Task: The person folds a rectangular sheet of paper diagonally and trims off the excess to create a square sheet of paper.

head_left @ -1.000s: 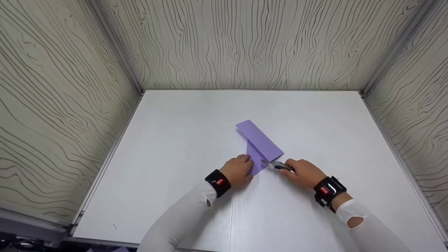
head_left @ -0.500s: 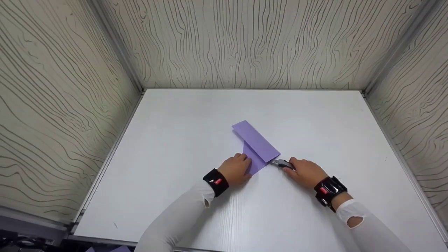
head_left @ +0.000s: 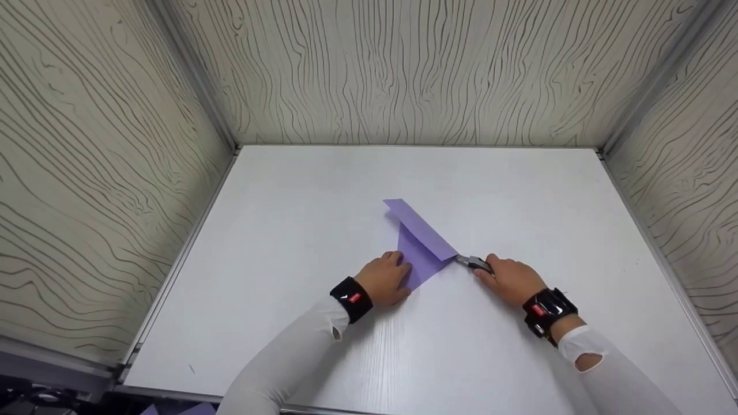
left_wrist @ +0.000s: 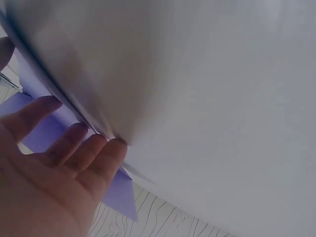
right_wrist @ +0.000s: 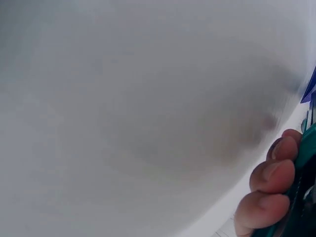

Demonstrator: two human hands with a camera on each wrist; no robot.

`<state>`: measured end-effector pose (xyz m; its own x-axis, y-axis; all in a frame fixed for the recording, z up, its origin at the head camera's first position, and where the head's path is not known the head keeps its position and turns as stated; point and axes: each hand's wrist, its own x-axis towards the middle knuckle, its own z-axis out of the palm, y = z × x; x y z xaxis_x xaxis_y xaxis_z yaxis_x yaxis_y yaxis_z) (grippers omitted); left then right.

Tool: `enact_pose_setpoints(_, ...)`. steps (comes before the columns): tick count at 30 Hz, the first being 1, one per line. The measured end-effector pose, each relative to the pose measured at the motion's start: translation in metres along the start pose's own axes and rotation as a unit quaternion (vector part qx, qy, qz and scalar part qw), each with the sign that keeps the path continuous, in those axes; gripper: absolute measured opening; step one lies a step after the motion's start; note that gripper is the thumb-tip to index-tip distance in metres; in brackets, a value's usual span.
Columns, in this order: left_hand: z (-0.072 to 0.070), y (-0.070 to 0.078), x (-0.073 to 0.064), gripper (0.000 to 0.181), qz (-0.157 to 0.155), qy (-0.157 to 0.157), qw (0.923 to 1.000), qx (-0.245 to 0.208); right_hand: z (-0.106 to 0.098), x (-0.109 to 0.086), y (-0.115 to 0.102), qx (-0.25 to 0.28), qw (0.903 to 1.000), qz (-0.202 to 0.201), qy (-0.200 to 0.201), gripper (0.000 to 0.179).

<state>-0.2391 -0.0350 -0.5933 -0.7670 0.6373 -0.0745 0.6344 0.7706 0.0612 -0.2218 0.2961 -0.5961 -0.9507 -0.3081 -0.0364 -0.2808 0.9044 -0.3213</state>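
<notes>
A folded sheet of purple paper [head_left: 425, 266] lies on the white table, its upper flap [head_left: 421, 227] raised off the lower layer. My left hand [head_left: 383, 279] rests on the lower left part of the sheet; in the left wrist view its fingers [left_wrist: 109, 160] lie spread and only slightly bent along the paper. A utility knife [head_left: 478, 264] is gripped in my right hand [head_left: 513, 281], its blade at the right end of the fold. The blade tip is hidden there. Curled fingers [right_wrist: 271, 177] hold the dark green handle [right_wrist: 307, 148] in the right wrist view.
The white table [head_left: 300, 196] has wood-patterned panels [head_left: 392, 69] at its back and sides. More purple paper [head_left: 196, 410] shows below the front left edge, near dark objects. A small dark mark [head_left: 191, 369] is on the table at the front left.
My right hand has moved the knife right and slightly away, from over the lower layer to the fold's right end. The flap has lifted and looks narrower. My left hand has shifted slightly left.
</notes>
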Motion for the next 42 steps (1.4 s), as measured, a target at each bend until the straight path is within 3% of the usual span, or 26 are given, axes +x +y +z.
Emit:
enact_pose_setpoints(10,-0.004,-0.002,0.001,0.051,0.004,-0.011,0.9999,0.01,-0.003,-0.002,-0.001,-0.004,1.0,0.003,-0.002,0.034)
enact_pose_setpoints(15,-0.01,0.002,0.004,0.068,0.008,0.033,0.9993,0.017,-0.001,-0.001,0.002,0.001,1.0,-0.004,-0.005,0.034)
enact_pose_setpoints(18,-0.013,0.009,0.012,0.077,-0.002,0.078,0.9968,0.015,0.001,-0.001,0.003,0.008,0.9999,-0.006,-0.007,0.033)
enact_pose_setpoints(20,-0.014,0.015,0.018,0.08,-0.011,0.092,0.9955,0.015,0.002,0.0,0.003,0.013,0.9999,-0.006,-0.008,0.032)
enact_pose_setpoints(22,-0.015,0.021,0.025,0.081,-0.024,0.086,0.9959,0.018,0.003,0.0,0.003,0.018,0.9998,-0.004,-0.009,0.032)
enact_pose_setpoints(26,-0.015,0.031,0.034,0.073,-0.042,0.038,0.998,0.03,0.006,0.0,0.003,0.03,0.9995,0.0,-0.015,0.033)
enact_pose_setpoints(31,-0.01,0.038,0.039,0.06,-0.046,0.006,0.9975,0.054,0.008,0.0,0.003,0.037,0.9991,0.001,-0.021,0.034)
enact_pose_setpoints(38,-0.004,0.039,0.04,0.059,-0.051,-0.008,0.997,0.058,0.004,0.0,0.001,0.03,0.9993,0.003,-0.021,0.035)
enact_pose_setpoints(42,-0.001,0.038,0.038,0.048,-0.035,0.003,0.996,0.082,0.004,0.0,0.001,0.007,0.9999,-0.001,-0.014,0.035)
